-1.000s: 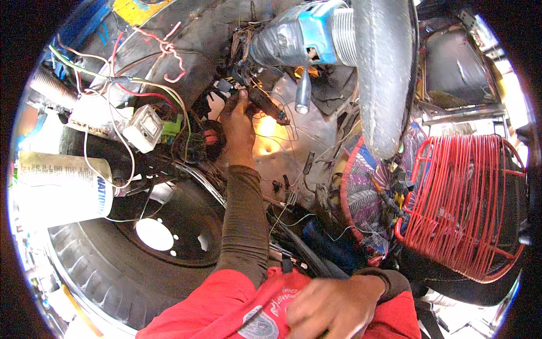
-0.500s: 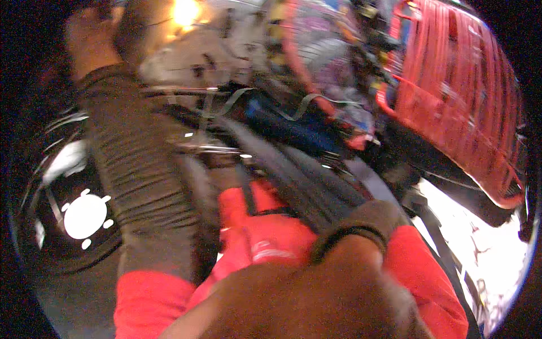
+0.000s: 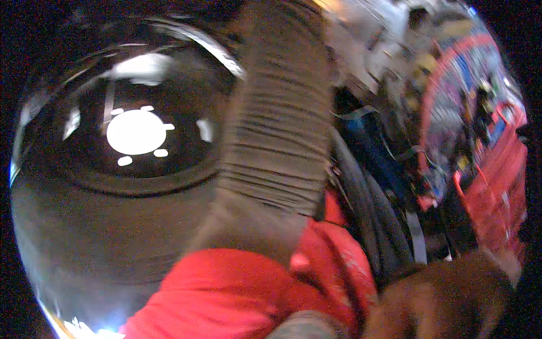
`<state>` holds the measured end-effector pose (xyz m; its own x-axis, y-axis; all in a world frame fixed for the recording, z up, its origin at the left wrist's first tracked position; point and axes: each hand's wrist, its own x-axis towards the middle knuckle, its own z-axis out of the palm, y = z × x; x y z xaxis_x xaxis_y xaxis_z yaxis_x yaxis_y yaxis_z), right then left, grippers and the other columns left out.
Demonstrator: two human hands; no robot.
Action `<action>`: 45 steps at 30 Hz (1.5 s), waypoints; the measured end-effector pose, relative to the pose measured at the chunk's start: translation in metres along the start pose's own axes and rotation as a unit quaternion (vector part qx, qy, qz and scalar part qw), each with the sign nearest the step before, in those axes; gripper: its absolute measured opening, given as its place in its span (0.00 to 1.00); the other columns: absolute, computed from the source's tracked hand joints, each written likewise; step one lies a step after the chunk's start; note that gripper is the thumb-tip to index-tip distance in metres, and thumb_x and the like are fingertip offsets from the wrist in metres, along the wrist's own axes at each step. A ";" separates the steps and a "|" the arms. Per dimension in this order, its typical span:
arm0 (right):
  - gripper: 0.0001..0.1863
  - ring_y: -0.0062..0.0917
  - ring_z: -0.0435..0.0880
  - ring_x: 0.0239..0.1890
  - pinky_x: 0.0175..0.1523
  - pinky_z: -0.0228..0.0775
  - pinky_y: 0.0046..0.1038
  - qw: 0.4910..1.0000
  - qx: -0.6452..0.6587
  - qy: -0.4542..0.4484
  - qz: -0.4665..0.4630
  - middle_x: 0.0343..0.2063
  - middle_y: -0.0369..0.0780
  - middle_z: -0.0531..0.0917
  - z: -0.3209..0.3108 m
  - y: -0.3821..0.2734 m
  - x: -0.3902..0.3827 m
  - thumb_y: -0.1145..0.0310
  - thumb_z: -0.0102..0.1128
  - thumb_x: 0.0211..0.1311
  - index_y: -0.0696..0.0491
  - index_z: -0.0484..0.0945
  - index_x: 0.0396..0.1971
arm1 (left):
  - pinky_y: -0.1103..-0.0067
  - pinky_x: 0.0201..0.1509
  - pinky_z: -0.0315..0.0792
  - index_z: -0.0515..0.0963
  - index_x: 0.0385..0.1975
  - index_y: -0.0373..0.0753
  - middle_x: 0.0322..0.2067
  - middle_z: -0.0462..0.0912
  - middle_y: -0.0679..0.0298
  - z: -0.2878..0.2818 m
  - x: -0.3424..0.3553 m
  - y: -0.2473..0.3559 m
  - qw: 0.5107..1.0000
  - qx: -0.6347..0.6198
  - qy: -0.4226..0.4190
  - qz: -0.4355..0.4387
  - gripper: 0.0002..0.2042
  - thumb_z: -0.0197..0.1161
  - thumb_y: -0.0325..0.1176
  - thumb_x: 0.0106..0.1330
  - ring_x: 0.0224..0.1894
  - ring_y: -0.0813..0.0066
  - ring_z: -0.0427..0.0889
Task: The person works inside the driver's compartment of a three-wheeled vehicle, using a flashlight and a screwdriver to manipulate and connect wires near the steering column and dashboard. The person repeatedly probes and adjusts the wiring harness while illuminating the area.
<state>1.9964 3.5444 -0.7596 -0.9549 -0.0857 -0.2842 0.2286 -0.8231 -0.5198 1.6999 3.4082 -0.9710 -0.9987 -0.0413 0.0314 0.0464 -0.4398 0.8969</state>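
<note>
My left arm, in a ribbed brown sleeve cover (image 3: 276, 107) below a red shirt sleeve (image 3: 226, 282), runs straight up the middle of the picture. Its hand lies beyond the upper edge. At lower right, my right hand (image 3: 446, 294) is smeared by motion; I cannot make out its fingers or whether it holds anything. It is nearest to a dark grey fabric-like thing (image 3: 372, 203) and the red clothing at my front. Left of my arm is a large dark wheel (image 3: 186, 141), with a bright white round opening and small bright holes at its centre.
A red ribbed plastic crate or basket (image 3: 499, 192) is at the right edge. Beside it lies a red-rimmed container (image 3: 432, 96) of mixed small items, blurred. A dark blue bundle (image 3: 375, 147) with a pale strap lies between it and my left arm.
The whole view has swung left, so the wheel, my left arm and the containers sit further right. My left hand has gone out of the picture. My right hand appears further right and blurred.
</note>
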 end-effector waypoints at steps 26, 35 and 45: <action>0.17 0.33 0.81 0.46 0.58 0.74 0.38 0.988 0.022 0.152 -0.029 0.41 0.43 0.82 -0.086 0.046 0.217 0.68 0.59 0.62 0.60 0.77 0.49 | 0.78 0.48 0.77 0.78 0.53 0.37 0.40 0.83 0.64 -0.013 0.020 0.008 0.975 0.208 0.074 0.020 0.24 0.77 0.27 0.55 0.42 0.76 0.82; 0.19 0.30 0.82 0.50 0.53 0.79 0.37 0.962 -0.223 0.066 -0.146 0.47 0.43 0.82 -0.061 0.034 0.285 0.61 0.61 0.71 0.61 0.78 0.52 | 0.77 0.48 0.79 0.78 0.53 0.31 0.42 0.85 0.60 -0.013 0.016 0.014 0.988 0.128 0.080 0.035 0.19 0.72 0.30 0.64 0.42 0.72 0.84; 0.23 0.30 0.80 0.56 0.58 0.78 0.34 0.833 -0.492 -0.030 -0.250 0.55 0.44 0.80 -0.067 0.022 0.318 0.76 0.62 0.66 0.62 0.73 0.60 | 0.76 0.46 0.81 0.77 0.52 0.30 0.41 0.85 0.58 -0.012 0.014 0.020 0.990 0.096 0.094 0.028 0.17 0.69 0.30 0.67 0.40 0.72 0.85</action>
<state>1.7106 3.5366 -0.9157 -0.9783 0.0784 0.1918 -0.1845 0.0917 -0.9785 1.6872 3.3881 -0.9579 -0.9716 -0.2361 0.0174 0.0789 -0.2538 0.9640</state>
